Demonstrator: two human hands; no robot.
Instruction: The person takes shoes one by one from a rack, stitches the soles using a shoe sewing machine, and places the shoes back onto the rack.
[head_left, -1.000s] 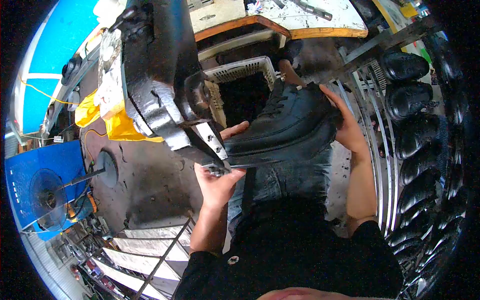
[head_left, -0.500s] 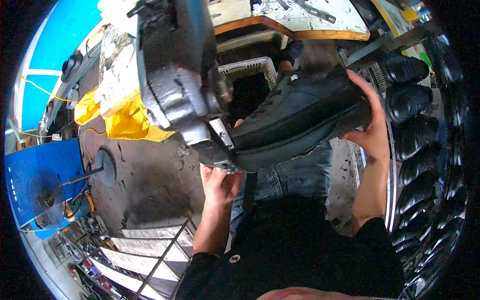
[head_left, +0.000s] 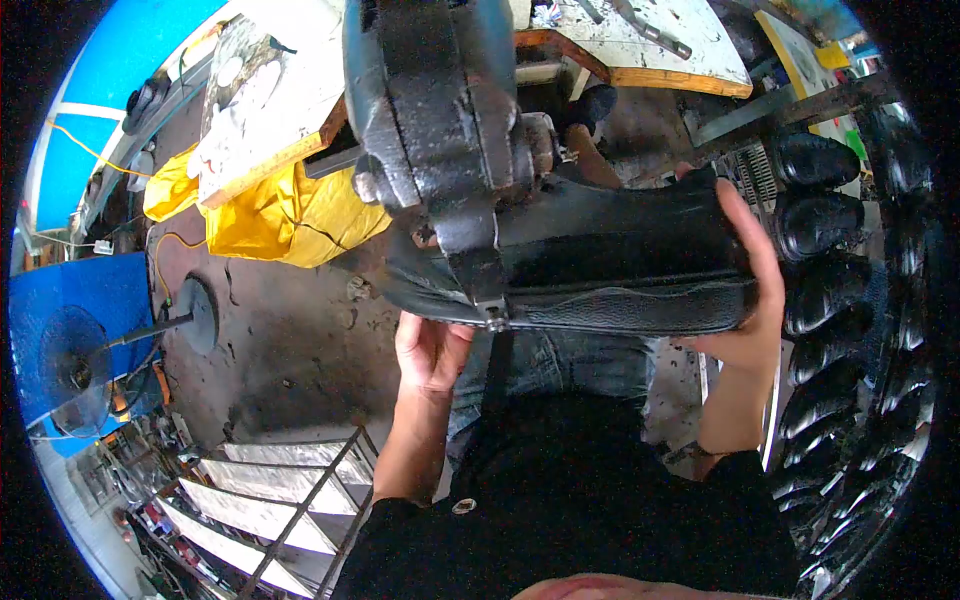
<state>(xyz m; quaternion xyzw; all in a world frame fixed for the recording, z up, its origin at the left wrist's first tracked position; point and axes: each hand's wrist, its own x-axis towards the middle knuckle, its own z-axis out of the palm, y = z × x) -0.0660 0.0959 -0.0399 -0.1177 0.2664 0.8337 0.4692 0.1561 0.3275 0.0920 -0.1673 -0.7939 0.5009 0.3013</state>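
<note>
A black leather shoe [head_left: 620, 240] lies nearly level across the view, its sole edge facing me and its toe to the left. The narrow metal tip of a dark machine head [head_left: 440, 110] meets the shoe's lower edge near the toe. My left hand [head_left: 433, 352] is closed under the toe end, fingertips partly hidden by the shoe. My right hand [head_left: 755, 290] wraps round the heel end, with the thumb below and the fingers over the back.
Rows of black shoes [head_left: 825, 290] stand on a rack to the right. White worktables [head_left: 265, 90] are ahead, with yellow sheeting [head_left: 300, 215] hanging at the left one. A fan [head_left: 80, 370] and a white-shelved rack [head_left: 270, 490] are at left.
The shoe has turned from a slant with the heel raised to nearly level, its sole edge now along the machine tip. The machine appears farther right, and the basket behind is now hidden.
</note>
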